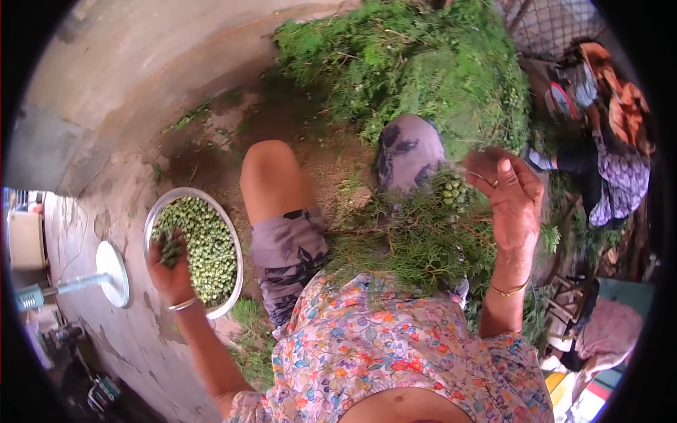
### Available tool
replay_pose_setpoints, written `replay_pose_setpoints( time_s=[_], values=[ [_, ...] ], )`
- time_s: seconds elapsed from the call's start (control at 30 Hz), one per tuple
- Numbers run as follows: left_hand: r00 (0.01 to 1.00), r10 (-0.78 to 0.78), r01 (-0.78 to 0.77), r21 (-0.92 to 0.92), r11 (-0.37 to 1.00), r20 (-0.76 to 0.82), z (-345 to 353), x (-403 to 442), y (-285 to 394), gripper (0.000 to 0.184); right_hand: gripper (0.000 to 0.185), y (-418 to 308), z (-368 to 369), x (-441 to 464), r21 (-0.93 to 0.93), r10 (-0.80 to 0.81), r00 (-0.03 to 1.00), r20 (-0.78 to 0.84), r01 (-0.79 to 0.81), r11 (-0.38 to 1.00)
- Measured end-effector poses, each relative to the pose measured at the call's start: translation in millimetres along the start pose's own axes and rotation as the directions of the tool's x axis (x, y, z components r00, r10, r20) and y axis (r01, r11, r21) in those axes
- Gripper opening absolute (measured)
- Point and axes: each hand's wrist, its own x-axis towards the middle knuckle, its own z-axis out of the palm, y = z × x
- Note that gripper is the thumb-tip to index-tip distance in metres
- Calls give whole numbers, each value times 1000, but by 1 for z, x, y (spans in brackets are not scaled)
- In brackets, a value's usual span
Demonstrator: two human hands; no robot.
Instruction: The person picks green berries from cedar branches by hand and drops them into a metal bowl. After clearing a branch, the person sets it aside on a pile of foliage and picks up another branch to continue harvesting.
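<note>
cones [170, 249] sit in the half-curled left hand [169, 278] by the bowl [185, 191], best cupped gently against spills; the right hand [513, 201], nearly closed, seems to pinch 1 twig [482, 177].

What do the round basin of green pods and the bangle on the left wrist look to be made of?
Basin: probably smooth metal, from its silvery-grey, shiny rim; glossy plastic isn't ruled out.

Bangle: likely polished, silver-toned metal, judging by its bright glint.
</note>
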Motion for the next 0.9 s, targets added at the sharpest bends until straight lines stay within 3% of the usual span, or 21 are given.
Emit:
replay_pose_setpoints(
  time_s=[0.03, 0.07, 0.1, 0.13, 0.17, 0.2, 0.27, 0.33, 0.37, 0.4, 0.47, 0.5, 0.57, 0.63, 0.7, 0.83, 0.9],
  values=[
    [902, 398, -383, 732, 564, 165, -35, 2, 14, 45, 33, 1, -11, -4, 3, 58, 998, -33, -58, 998],
    [683, 469, -429, 827, -364, 561, -59, 3, 23, 58, 32, 3, -19, -7, 10, 116, 991, -66, -116, 993],
    [749, 612, -343, 939, 29, 254, -56, 9, 29, 67, 29, 8, -25, -10, 19, 147, 982, -122, -146, 989],
    [791, 606, -231, 873, 430, -89, -47, 13, 34, 76, 29, 11, -30, -14, 19, 138, 979, -147, -137, 990],
    [764, 646, -206, 943, 262, -12, -43, 10, 37, 76, 28, 14, -34, -18, -100, 157, 976, -153, -173, 980],
    [768, 639, -185, 936, 300, -53, -35, 8, 36, 74, 27, 15, -36, -22, -218, 180, 970, -162, -213, 952],
    [716, 693, -269, 949, 167, 81, -19, 12, 18, 51, 22, 14, -35, -28, -247, 178, 962, -207, -227, 942],
    [850, 486, -331, 924, 194, 202, 36, -4, -5, 38, 19, 16, -36, -32, -220, 231, 958, -171, -266, 939],
    [800, 551, -425, 872, 244, 236, 93, -22, -35, 22, 17, 21, -37, -35, -217, 214, 963, -164, -247, 944],
    [842, 481, -437, 834, 338, 246, 115, -24, -53, 20, 17, 22, -36, -37, -218, 212, 965, -156, -243, 945],
    [860, 320, -495, 800, 338, 397, 164, -43, -87, 14, 18, 25, -33, -43, -411, 235, 967, -98, -255, 875],
    [822, 241, -567, 778, 270, 515, 180, -48, -104, 15, 18, 31, -37, -47, -510, 210, 975, -70, -216, 832],
    [711, 36, -686, 680, 259, 703, 213, -66, -136, 16, 17, 38, -38, -51, -539, 181, 980, -77, -194, 820],
    [689, -212, -536, 684, 495, 693, 211, -75, -186, 21, 17, 44, -39, -56, -549, 146, 982, -122, -190, 814],
    [459, -390, -662, 600, 449, 798, 225, -86, -217, 29, 16, 50, -42, -60, -546, 138, 980, -140, -193, 815],
    [378, -367, -810, 496, 313, 850, 219, -105, -269, 31, 15, 51, -44, -61, -531, 121, 983, -138, -177, 828],
    [602, -399, -642, 717, 273, 692, 222, -110, -272, 29, 15, 50, -41, -60, -545, 103, 987, -123, -153, 824]
  ],
)
